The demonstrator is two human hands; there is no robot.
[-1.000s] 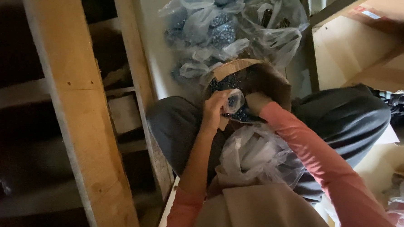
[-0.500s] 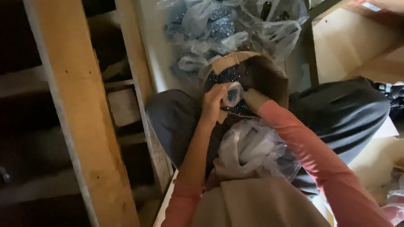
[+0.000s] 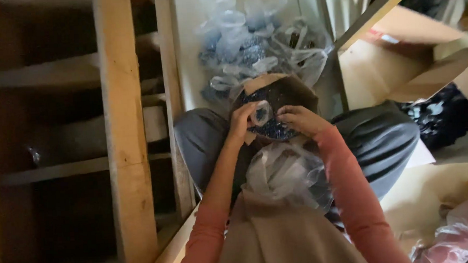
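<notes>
A brown cardboard box (image 3: pixel 295 87) full of small blue pieces sits between my knees. Over it, my left hand (image 3: pixel 242 119) and my right hand (image 3: pixel 301 119) pinch a small clear plastic bag (image 3: pixel 260 113) with blue pieces inside, one hand on each side. A bundle of empty clear plastic bags (image 3: pixel 286 176) lies in my lap just below the hands. My sleeves are salmon pink and my trousers grey.
A heap of filled clear bags (image 3: pixel 256 41) lies on the floor beyond the box. A wooden ladder-like frame (image 3: pixel 124 136) stands at my left. Open cardboard boxes (image 3: pixel 394 66) are at the right, with a dark patterned cloth (image 3: pixel 443 114) and a pinkish bag (image 3: pixel 459 237) nearby.
Both hands have stayed over the box, shifting slightly while handling the small bag. The view has tilted a little.
</notes>
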